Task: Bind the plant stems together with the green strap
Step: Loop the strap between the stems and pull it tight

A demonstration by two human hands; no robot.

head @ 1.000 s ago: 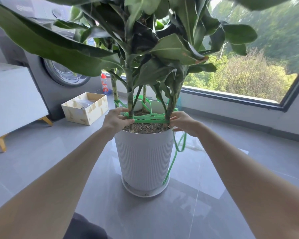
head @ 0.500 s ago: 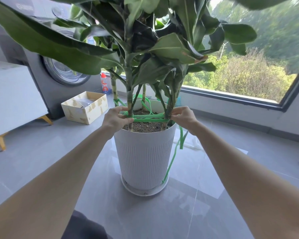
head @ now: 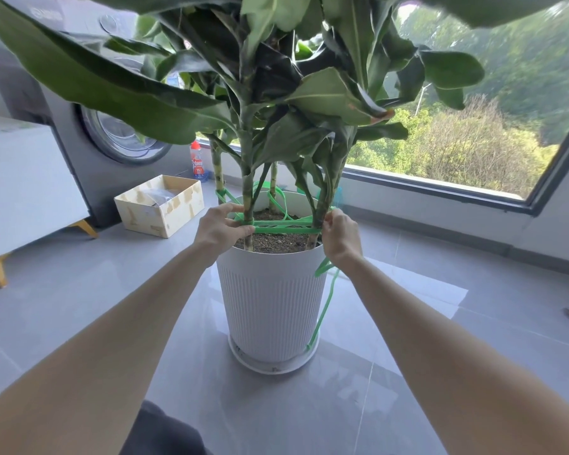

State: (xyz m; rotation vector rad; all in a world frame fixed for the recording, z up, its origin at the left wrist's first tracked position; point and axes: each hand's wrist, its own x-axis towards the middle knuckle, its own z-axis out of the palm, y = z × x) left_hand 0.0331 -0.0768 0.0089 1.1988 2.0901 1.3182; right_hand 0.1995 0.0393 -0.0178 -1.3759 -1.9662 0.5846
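1. A person's two bare forearms reach forward to a large potted plant standing on the floor.
2. The floor (head: 79, 290) is glossy grey tile with thin pale joints, and it mirrors the daylight from the window.
3. The white ribbed pot (head: 270, 300) stands upright in a shallow white saucer (head: 270, 367). Dark soil (head: 276, 241) fills it almost to the rim.
4. Several plant stems (head: 247, 198) rise from the soil and carry broad dark green leaves that fill the top of the view.
5. The green strap (head: 284, 228) runs in flat bands between the stems just above the soil, with further loops round the stems behind.
6. The left hand (head: 219, 229) pinches the strap against the near left stem, thumb on top.
7. The right hand (head: 340, 236) holds the strap at the near right stem with its fingers curled round it.
8. A loose tail of strap hangs below the right wrist and runs down the pot's right side to the saucer.
9. At the left stands a dark grey washing machine (head: 112, 139) with a round door. A white cabinet (head: 23, 185) on wooden legs is beside it.
10. An open cardboard box (head: 165, 208) lies on the floor in front of the machine, and a red-capped bottle (head: 196, 162) stands behind the box.
11. A wide dark-framed window (head: 440, 188) at the right looks out on sunlit trees.
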